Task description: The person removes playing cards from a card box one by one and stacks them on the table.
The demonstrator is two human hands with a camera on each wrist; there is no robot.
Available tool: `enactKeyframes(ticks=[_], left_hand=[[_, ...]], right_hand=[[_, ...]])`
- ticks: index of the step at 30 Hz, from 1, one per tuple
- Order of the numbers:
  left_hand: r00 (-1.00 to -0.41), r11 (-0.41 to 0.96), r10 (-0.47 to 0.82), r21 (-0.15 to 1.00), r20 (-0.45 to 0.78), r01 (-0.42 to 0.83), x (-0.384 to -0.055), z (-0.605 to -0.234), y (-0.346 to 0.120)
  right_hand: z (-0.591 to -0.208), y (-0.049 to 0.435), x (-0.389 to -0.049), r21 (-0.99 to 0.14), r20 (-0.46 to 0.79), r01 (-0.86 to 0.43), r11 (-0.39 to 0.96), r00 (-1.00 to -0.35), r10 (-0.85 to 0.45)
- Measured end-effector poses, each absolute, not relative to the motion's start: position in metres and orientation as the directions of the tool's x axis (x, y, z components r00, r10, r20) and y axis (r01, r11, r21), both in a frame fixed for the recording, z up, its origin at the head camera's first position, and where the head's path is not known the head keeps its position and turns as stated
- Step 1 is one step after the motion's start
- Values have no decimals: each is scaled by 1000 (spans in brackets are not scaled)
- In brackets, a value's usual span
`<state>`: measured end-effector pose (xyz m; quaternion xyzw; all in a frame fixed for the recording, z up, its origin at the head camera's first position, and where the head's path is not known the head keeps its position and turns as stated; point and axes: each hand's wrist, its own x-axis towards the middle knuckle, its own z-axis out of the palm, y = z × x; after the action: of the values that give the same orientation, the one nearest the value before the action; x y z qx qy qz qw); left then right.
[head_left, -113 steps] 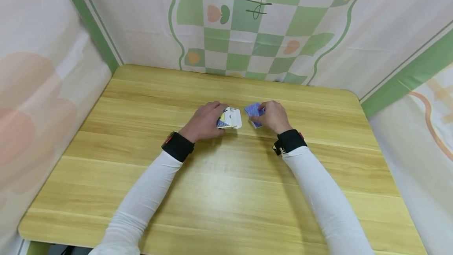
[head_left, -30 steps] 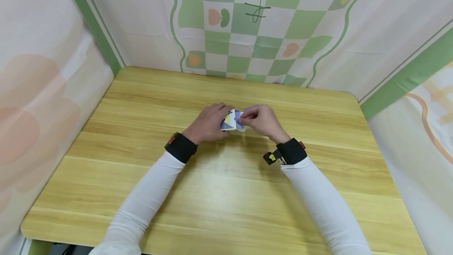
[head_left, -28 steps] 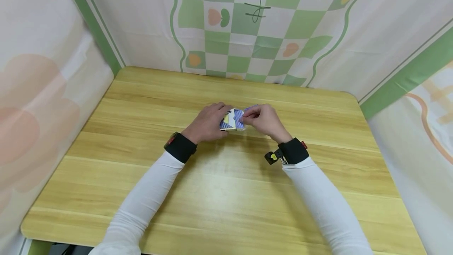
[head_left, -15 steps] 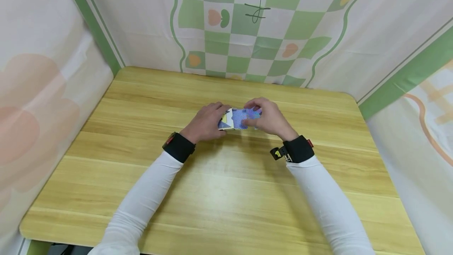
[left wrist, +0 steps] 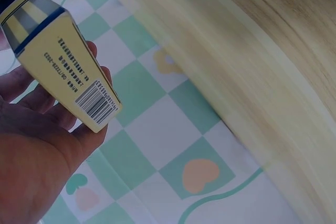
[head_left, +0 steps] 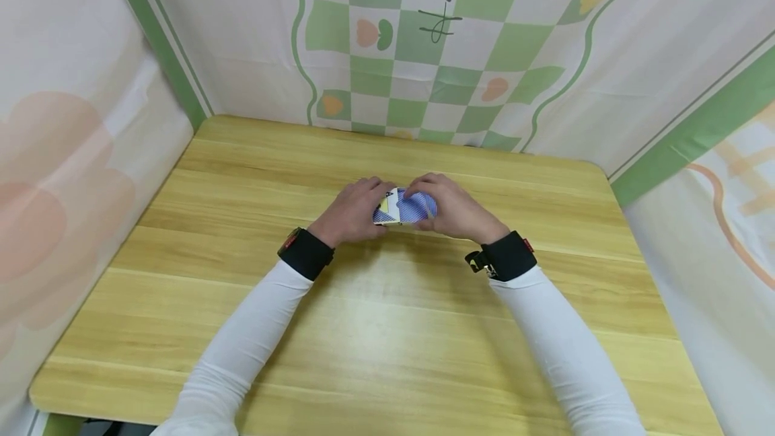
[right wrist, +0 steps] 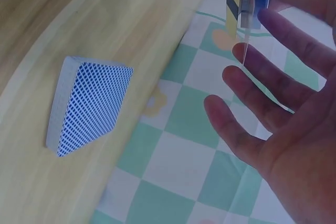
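My left hand [head_left: 354, 210] grips a playing card box [head_left: 390, 207], printed yellow, white and blue, around its sides. In the left wrist view, the box's yellow end [left wrist: 86, 72] with a barcode faces the camera, clear of the table. Blue-backed playing cards [head_left: 416, 207] stick out of its right-hand opening. My right hand [head_left: 457, 210] holds these cards at their edges, index finger on the far side and thumb on the near side. In the right wrist view its other fingers [right wrist: 252, 98] spread loosely. A separate stack of playing cards [right wrist: 94, 103] lies on the table below.
The wooden table [head_left: 363, 328] reaches to a fabric backdrop [head_left: 242, 39] with green and white checks. More pale fabric [head_left: 72, 153] hangs at both sides. A black band [head_left: 307, 252] sits on each wrist.
My right hand, pinching at the box opening a second ago, drew back right and spread, then came in around the protruding cards. More card back shows outside the box. My left hand keeps its grip.
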<state>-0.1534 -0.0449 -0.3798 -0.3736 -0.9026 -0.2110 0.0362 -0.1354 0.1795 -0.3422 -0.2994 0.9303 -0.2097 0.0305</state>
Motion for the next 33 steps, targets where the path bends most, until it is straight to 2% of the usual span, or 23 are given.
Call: enactKeyframes(ticks=[7,18,27,33], left_hand=[[-701,605,671,369,242,706,-152,-381,-43],[-726,635,656,371,204,678,-154,-380,-46],[-756,667,627,372,189,646,-156,-386,-50],[-766,684,621,362,167,633,-157,-387,-51]], right_hand=[[-342,176,-135,-421,49,-549,722,-809,-586],[-342,189,-137,-381,48,-548,745,-816,-576],[-347,207,-138,-404,18,-444,800,-878,-478],[-355,216,-144,-381,53,-333,863,-939,-339]])
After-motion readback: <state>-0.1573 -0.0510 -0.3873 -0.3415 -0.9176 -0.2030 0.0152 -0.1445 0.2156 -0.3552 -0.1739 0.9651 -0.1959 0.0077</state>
